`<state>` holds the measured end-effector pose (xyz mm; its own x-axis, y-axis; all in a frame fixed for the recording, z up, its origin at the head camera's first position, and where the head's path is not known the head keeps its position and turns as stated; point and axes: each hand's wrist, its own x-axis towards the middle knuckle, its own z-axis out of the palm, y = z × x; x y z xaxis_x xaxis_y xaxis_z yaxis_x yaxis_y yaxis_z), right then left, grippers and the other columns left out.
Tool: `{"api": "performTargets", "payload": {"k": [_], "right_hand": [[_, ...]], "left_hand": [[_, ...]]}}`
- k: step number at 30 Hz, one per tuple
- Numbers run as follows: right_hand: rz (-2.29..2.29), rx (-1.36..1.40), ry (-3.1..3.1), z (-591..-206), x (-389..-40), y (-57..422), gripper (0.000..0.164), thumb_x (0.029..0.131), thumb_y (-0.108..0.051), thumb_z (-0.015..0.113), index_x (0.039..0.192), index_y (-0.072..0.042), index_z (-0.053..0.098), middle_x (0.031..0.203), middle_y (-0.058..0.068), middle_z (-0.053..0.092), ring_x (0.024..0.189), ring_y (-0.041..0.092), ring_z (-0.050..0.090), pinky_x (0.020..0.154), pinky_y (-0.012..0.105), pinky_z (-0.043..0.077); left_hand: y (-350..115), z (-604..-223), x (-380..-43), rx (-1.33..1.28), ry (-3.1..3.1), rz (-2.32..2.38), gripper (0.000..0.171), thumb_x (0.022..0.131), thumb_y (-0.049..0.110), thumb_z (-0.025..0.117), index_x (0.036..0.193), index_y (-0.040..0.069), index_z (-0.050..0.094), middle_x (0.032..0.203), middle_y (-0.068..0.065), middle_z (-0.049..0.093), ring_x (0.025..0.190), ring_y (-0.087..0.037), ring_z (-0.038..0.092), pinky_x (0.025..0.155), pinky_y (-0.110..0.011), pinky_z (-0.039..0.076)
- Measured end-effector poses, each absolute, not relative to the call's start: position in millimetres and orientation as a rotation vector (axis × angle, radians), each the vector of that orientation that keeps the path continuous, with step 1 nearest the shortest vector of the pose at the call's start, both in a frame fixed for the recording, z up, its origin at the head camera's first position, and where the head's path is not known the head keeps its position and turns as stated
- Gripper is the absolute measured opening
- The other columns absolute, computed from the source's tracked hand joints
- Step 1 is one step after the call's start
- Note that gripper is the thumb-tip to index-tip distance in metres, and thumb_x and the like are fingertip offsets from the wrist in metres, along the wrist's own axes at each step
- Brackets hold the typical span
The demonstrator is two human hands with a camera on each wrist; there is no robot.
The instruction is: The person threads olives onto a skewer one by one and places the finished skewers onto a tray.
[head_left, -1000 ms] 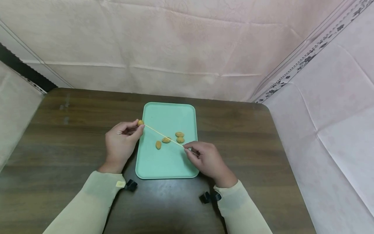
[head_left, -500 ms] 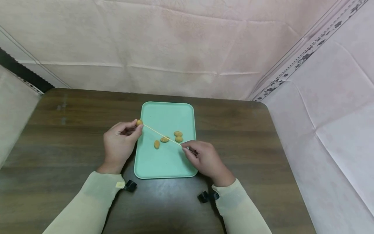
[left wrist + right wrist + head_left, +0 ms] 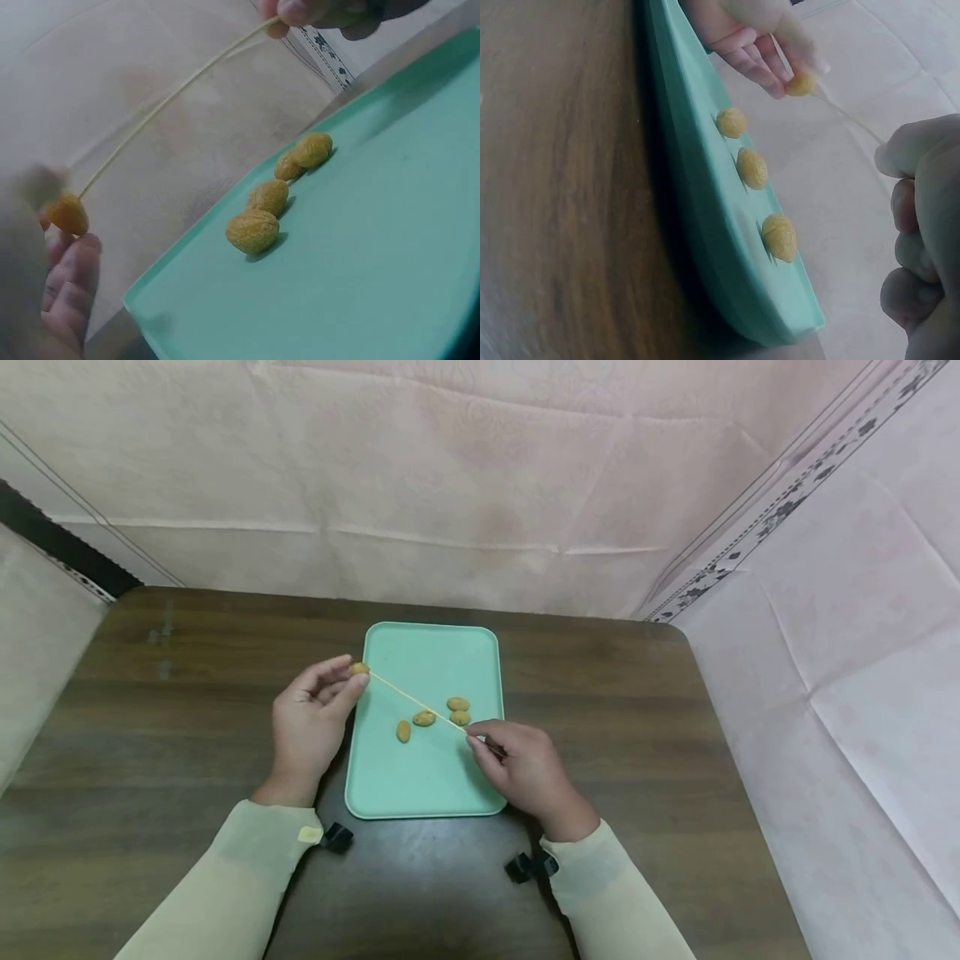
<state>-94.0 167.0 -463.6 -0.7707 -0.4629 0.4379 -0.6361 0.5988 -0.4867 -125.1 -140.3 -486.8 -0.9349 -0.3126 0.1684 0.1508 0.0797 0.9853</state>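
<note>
Between its thumb and fingers, my left hand holds a wrinkled yellow dried fruit over the tray's left edge. A thin bamboo skewer runs from that fruit down to the right, its far tip at or inside the fruit. My right hand pinches the skewer near its other end, other fingers curled, above the tray's right side. Below, on the mint-green tray, lie several more dried fruits: one at the left, one in the middle and a pair to the right.
The tray lies on a dark wood-grain table. Pale cloth hangs behind the table and along its sides. A small black wrist camera sits at the left cuff, another at the right.
My left fingers have shifted slightly up and spread a little, and the fruit in them has turned to show its longer side. The right hand keeps its pinch on the skewer.
</note>
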Motion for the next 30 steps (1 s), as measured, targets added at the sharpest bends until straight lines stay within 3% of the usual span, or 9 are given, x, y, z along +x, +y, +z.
{"api": "performTargets", "payload": {"k": [4,10,13,20,23,30], "right_hand": [[0.964,0.873,-2.568,-464.2,-90.8,165.7,0.015,0.102,-0.011,0.084,0.117,-0.007,0.084,0.071,-0.006,0.058,0.064,0.006,0.045,0.060,0.022,0.047],[1.041,0.947,-2.576,-465.5,-87.3,161.0,0.015,0.105,-0.011,0.080,0.119,-0.007,0.083,0.072,-0.007,0.058,0.065,0.003,0.045,0.062,0.020,0.048],[1.062,0.963,-2.579,-467.0,-87.2,159.4,0.014,0.106,-0.013,0.079,0.118,-0.006,0.083,0.072,-0.007,0.058,0.065,0.003,0.045,0.063,0.020,0.048],[1.362,0.846,-2.664,-466.6,-87.4,158.6,0.011,0.107,-0.018,0.080,0.114,-0.010,0.082,0.069,-0.009,0.049,0.063,0.005,0.045,0.059,0.022,0.046],[1.479,0.776,-2.687,-464.8,-87.4,157.8,0.015,0.109,-0.023,0.078,0.115,-0.010,0.084,0.068,-0.011,0.053,0.061,0.006,0.048,0.056,0.024,0.046],[1.524,0.803,-2.711,-463.1,-87.3,156.2,0.022,0.112,-0.026,0.074,0.116,-0.008,0.086,0.072,-0.010,0.062,0.062,0.005,0.052,0.056,0.023,0.047]], "left_hand": [[-143.9,-483.6,-123.8,0.183,-2.108,-1.994,0.045,0.113,0.045,0.068,0.140,0.010,0.074,0.120,-0.010,0.075,0.097,-0.015,0.077,0.079,-0.019,0.064],[-142.4,-471.5,-121.4,0.105,-2.243,-2.142,0.076,0.119,0.062,0.035,0.139,-0.004,0.069,0.105,-0.014,0.067,0.076,-0.021,0.060,0.063,-0.026,0.053],[-140.7,-466.6,-120.4,0.076,-2.278,-2.183,0.081,0.118,0.065,0.030,0.138,-0.004,0.066,0.099,-0.010,0.064,0.071,-0.021,0.054,0.061,-0.028,0.049],[-138.1,-461.6,-119.5,-0.039,-2.079,-2.473,0.063,0.122,0.060,0.028,0.136,0.009,0.063,0.091,-0.001,0.063,0.063,-0.017,0.047,0.053,-0.028,0.037],[-136.6,-465.0,-120.1,-0.116,-1.940,-2.595,0.058,0.122,0.058,0.030,0.137,0.012,0.062,0.090,0.000,0.064,0.059,-0.016,0.046,0.050,-0.030,0.031],[-133.8,-466.0,-119.1,-0.132,-1.876,-2.605,0.075,0.117,0.071,0.024,0.152,0.012,0.055,0.091,0.003,0.067,0.056,-0.015,0.048,0.047,-0.032,0.027]]}}
